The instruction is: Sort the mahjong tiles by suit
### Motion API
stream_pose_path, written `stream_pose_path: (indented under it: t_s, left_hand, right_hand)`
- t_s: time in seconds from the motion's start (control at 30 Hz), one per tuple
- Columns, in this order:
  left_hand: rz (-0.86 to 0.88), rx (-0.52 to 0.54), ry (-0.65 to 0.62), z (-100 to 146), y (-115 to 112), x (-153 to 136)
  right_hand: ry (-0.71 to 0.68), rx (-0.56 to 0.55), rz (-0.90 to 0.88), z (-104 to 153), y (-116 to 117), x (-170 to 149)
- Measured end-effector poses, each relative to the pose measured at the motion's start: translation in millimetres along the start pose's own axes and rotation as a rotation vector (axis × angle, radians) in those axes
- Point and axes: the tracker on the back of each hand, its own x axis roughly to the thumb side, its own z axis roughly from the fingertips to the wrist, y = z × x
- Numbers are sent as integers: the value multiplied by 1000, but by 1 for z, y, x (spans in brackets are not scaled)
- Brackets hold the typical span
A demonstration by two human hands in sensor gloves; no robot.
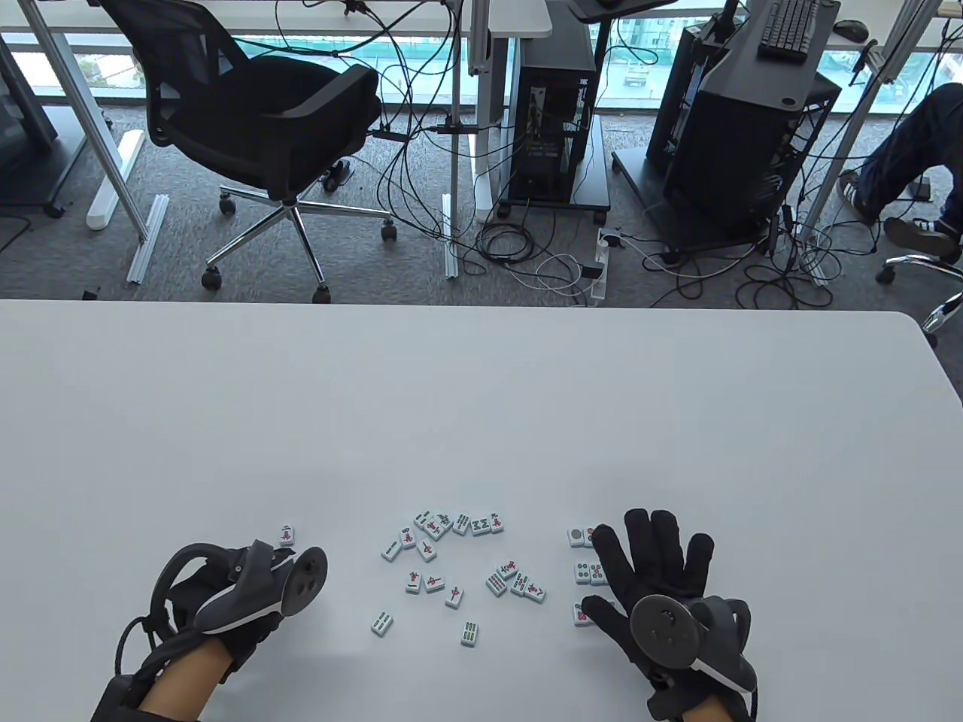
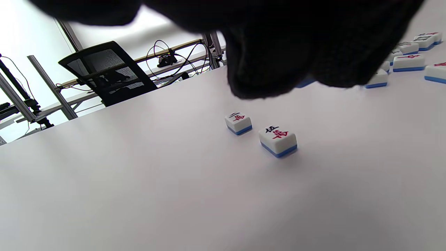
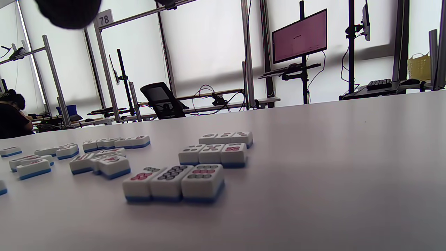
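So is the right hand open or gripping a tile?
Open: the right hand lies with fingers spread straight above the dot tiles, gripping none.

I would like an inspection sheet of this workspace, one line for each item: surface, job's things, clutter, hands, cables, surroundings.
Surface: white table, bare across its far half.
Job's things: mahjong tiles face up; a loose central cluster; three short rows of circle tiles on the right; two character tiles apart on the left.
Clutter: nothing seen on the table besides the tiles.
Hands: left hand hangs over the two left tiles, its fingers hidden under the tracker; right hand has spread, straight fingers over the circle rows.
Cables: tangled floor cables beyond the table; none on it.
Surroundings: office chair, computer towers, a seated person's legs at far right.
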Motion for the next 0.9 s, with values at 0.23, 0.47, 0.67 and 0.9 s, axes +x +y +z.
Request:
stream_pose_path:
  t_s: [0.23, 0.47, 0.67, 0.9]
  left_hand:
    - [19, -37, -3, 4, -22, 0]
    - [14, -80, 7, 2, -38, -1]
    - [-8, -106, 19, 1, -49, -1]
    - [-24, -121, 30, 2, -48, -1]
  right_hand:
    - [2, 13, 7, 0, 1, 1]
    - [3, 17, 8, -1, 1, 1]
    - [3, 19, 8, -1, 2, 1]
    - [2, 17, 7, -1, 2, 2]
